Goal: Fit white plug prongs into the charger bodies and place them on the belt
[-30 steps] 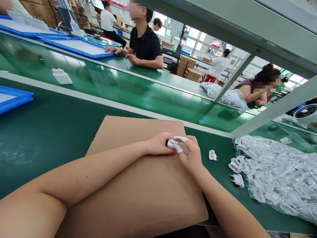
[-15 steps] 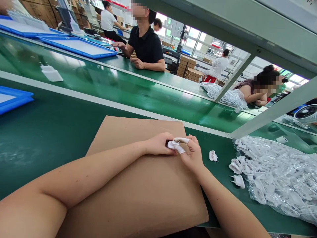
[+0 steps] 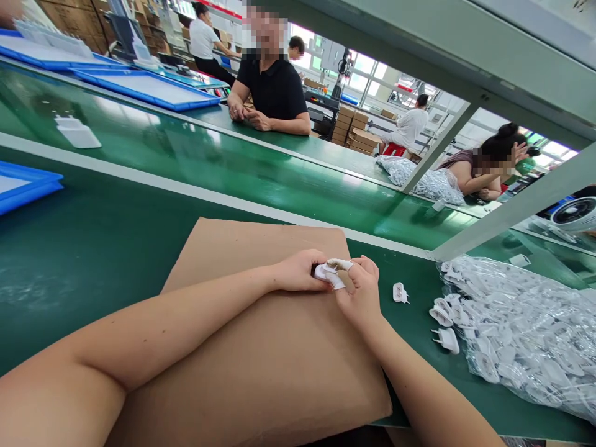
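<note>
Bench point(image 3: 116, 248): dark green, under everything near me. Belt point(image 3: 223, 167): shiny green, runs past the far edge of the cardboard at a slant. Person in a black shirt point(image 3: 274, 87) across the belt, beyond the cardboard, forearms on the far side. Cardboard point(image 3: 261, 360): brown sheet, flat in front of me, both forearms over it. Clear bag point(image 3: 535, 329) full of white plug parts, right of the cardboard. Blue tray point(image 3: 28, 186), left of the cardboard, cut by the frame edge.

My left grip point(image 3: 302, 270): over the cardboard's far right part, pinching the white piece. My right grip point(image 3: 361, 288): same spot, wrapped thumb and forefinger curled in, tips closed on its other end.

White charger point(image 3: 78, 133) on the belt, prongs up, far left of the cardboard. Loose plug part point(image 3: 399, 292) just right of the cardboard. White piece point(image 3: 320, 272): above the cardboard, between my fingers, mostly hidden.
</note>
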A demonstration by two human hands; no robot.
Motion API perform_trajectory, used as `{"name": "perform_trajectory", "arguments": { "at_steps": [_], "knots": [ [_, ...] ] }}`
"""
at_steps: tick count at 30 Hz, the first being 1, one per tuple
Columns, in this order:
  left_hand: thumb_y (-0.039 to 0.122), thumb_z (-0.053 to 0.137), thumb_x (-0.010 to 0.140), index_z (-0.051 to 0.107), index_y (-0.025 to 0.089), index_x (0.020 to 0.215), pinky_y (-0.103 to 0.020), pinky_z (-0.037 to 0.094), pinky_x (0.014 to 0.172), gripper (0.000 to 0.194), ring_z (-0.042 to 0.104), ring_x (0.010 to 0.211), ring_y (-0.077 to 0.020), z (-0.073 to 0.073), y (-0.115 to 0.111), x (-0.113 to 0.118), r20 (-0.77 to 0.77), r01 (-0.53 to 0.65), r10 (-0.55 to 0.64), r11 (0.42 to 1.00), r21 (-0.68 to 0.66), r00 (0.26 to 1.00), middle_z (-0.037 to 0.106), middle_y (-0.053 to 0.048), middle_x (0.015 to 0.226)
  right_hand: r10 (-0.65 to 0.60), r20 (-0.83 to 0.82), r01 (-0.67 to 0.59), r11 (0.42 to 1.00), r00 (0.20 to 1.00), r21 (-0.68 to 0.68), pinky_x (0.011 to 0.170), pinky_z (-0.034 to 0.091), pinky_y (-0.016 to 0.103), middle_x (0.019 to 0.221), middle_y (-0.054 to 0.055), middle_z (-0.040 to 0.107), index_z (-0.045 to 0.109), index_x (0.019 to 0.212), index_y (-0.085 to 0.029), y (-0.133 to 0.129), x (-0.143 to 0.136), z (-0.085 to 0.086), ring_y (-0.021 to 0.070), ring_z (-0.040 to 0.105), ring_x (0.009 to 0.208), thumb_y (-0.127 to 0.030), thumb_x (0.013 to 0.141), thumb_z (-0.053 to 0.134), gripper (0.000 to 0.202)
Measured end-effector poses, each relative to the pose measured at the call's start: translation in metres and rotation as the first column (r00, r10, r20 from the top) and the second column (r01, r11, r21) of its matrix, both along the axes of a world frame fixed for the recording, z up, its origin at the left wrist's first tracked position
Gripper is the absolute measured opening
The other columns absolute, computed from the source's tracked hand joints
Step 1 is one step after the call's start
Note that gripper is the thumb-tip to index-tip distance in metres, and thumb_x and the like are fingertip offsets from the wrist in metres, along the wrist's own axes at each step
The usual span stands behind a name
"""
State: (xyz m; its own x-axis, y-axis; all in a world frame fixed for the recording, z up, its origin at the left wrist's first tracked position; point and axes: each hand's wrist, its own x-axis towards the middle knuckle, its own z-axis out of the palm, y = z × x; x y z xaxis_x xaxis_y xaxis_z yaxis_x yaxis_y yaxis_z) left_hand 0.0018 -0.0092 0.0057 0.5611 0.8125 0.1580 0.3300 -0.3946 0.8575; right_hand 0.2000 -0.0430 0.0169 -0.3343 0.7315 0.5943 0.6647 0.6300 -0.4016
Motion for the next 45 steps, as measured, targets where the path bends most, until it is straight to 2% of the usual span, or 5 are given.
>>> {"name": "perform_trajectory", "arguments": {
  "at_steps": [9,21,26,37,45],
  "knots": [
    [0.042,0.076,0.080,0.067,0.017,0.083,-0.028,0.042,0.070,0.026,0.058,0.081,-0.0189,0.000,-0.001,0.000,0.025,0.013,-0.013,1.000,0.017,1.000,0.062,-0.002,0.084,0.032,-0.189,-0.055,0.992,0.982,-0.116,0.104,0.046,0.052,0.092,0.004,0.075,0.075,0.107,-0.029,0.004,0.002,-0.005,0.0265,0.061,0.098,-0.031,0.092,0.065,0.018],
    [0.040,0.074,0.081,0.065,0.017,0.079,-0.026,0.041,0.068,0.024,0.054,0.076,-0.0168,0.002,0.000,0.001,0.024,0.036,-0.037,0.998,0.051,0.999,0.056,0.000,0.078,0.100,-0.108,-0.110,0.990,0.989,-0.089,0.094,0.048,0.047,0.094,0.004,0.076,0.073,0.111,-0.026,0.006,0.004,-0.003,0.0253,0.062,0.095,-0.027,0.094,0.061,0.021],
    [0.040,0.074,0.081,0.064,0.017,0.078,-0.027,0.042,0.070,0.026,0.055,0.078,-0.0174,-0.001,0.000,0.001,-0.007,0.016,-0.015,0.997,0.078,1.000,0.057,-0.001,0.079,0.135,-0.095,-0.145,0.983,0.986,-0.109,0.099,0.046,0.049,0.096,0.004,0.076,0.071,0.112,-0.026,0.008,0.005,-0.003,0.0255,0.065,0.096,-0.025,0.093,0.062,0.022],
    [0.039,0.070,0.085,0.063,0.018,0.081,-0.029,0.041,0.070,0.023,0.057,0.077,-0.0173,0.000,-0.002,0.001,-0.015,0.006,-0.003,0.988,0.156,1.000,0.062,-0.001,0.081,0.117,-0.280,-0.183,0.957,0.953,-0.225,0.095,0.054,0.041,0.112,0.006,0.075,0.067,0.119,-0.027,0.004,-0.001,-0.011,0.0234,0.068,0.104,-0.031,0.098,0.058,0.023],
    [0.034,0.070,0.081,0.061,0.018,0.079,-0.028,0.040,0.068,0.019,0.055,0.076,-0.0170,0.001,-0.002,0.001,-0.037,0.011,-0.007,0.992,0.123,0.999,0.058,0.000,0.078,0.126,-0.320,-0.214,0.941,0.939,-0.260,0.096,0.053,0.041,0.109,0.004,0.075,0.071,0.114,-0.028,0.005,-0.001,-0.009,0.0230,0.067,0.102,-0.031,0.093,0.066,0.022]
  ]
}}
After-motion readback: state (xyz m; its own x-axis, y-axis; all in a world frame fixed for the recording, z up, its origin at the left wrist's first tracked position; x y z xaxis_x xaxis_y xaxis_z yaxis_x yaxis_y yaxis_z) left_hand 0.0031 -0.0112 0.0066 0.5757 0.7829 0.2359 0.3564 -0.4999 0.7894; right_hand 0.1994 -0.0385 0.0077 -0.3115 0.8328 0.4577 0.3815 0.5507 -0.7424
